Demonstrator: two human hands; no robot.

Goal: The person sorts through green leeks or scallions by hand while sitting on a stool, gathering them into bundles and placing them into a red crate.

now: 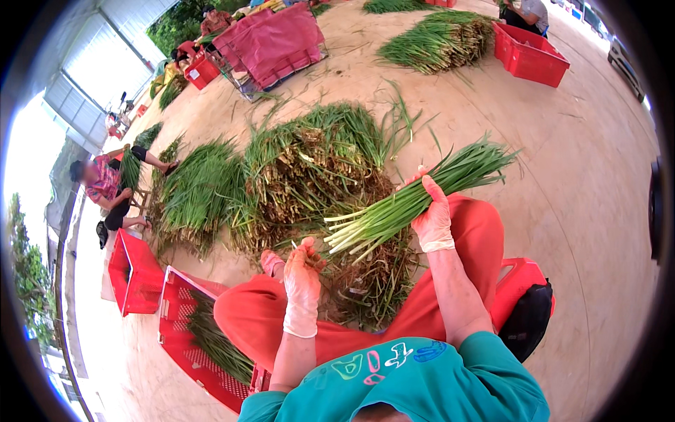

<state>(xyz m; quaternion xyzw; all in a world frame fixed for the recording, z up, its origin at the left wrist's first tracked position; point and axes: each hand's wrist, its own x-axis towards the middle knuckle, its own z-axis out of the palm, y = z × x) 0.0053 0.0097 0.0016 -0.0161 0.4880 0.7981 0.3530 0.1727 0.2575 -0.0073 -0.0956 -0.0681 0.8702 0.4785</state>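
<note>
My right hand (432,216), in a pale glove with orange-stained fingers, is closed round a bunch of green chives (383,214). The cleaned white stem ends point left toward my other hand, and the leaves fan out to the upper right. My left hand (302,281), also gloved, is held up apart from the bunch, its fingers pinched together. A tiny pale bit shows at its fingertips, too small to name. Beneath the bunch, between my legs, lies a heap of brown root trimmings and loose leaves (369,285).
A large pile of untrimmed chives (309,169) lies in front of me, roots facing me. By my left knee stands a red crate (183,337) with chives, beside another red crate (137,274). At left a seated person (109,179) handles chives. Far right stands a red crate (531,56).
</note>
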